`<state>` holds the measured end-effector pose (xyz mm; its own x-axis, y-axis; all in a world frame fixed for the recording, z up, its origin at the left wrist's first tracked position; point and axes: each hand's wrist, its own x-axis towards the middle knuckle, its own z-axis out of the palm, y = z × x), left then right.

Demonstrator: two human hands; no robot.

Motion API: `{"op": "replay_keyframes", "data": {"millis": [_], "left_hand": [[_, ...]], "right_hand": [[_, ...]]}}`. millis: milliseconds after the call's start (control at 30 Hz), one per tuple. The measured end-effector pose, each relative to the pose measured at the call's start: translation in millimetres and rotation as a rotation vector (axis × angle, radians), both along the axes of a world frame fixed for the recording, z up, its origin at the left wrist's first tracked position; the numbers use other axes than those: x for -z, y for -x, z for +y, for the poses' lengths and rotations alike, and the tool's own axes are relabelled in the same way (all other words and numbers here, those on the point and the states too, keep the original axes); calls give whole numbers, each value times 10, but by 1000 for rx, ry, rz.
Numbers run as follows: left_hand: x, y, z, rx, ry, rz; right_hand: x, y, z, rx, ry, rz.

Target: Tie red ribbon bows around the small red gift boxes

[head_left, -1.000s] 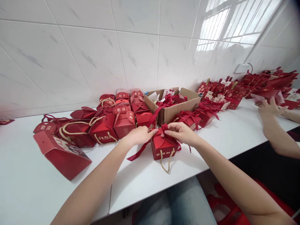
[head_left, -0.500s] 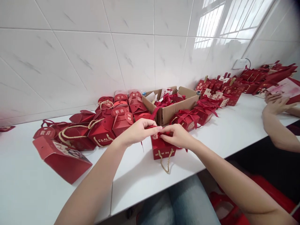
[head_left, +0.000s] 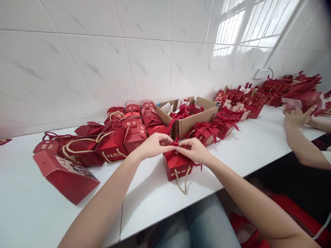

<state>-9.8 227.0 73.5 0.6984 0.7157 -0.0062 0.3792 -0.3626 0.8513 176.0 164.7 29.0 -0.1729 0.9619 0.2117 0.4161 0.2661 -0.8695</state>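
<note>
A small red gift box (head_left: 177, 168) with a gold rope handle (head_left: 185, 186) hanging down its front stands on the white table. Over its top, my left hand (head_left: 157, 146) pinches a dark red ribbon (head_left: 176, 142) between thumb and fingers. My right hand (head_left: 193, 148) pinches the same ribbon from the other side, and the fingertips of both hands nearly meet. A loose ribbon tail shows at the right of the box. My fingers partly hide how the ribbon is looped.
Several red gift boxes (head_left: 134, 132) crowd the left. Behind my box stands an open cardboard box (head_left: 187, 127) with ribbons inside. Ribboned boxes (head_left: 207, 132) and red bags (head_left: 254, 106) stand to the right. At far right another person's hands (head_left: 297, 117) hold a red bag (head_left: 307, 102).
My fingertips have drawn together over the box's middle, where the ribbon now gathers, and more of the lid shows. The other person's hands and bag have shifted slightly left.
</note>
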Motion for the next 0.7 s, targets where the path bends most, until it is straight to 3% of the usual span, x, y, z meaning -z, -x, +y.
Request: {"op": "replay_keyframes", "data": {"millis": [167, 367, 700], "left_hand": [[43, -33, -12, -33, -18, -20], [136, -42, 9, 26, -37, -76], [135, -81, -23, -6, -84, -109]], "right_hand": [[88, 66, -36, 148, -49, 208], [72, 125, -87, 178, -165, 90], [42, 93, -81, 217, -121, 70]]}}
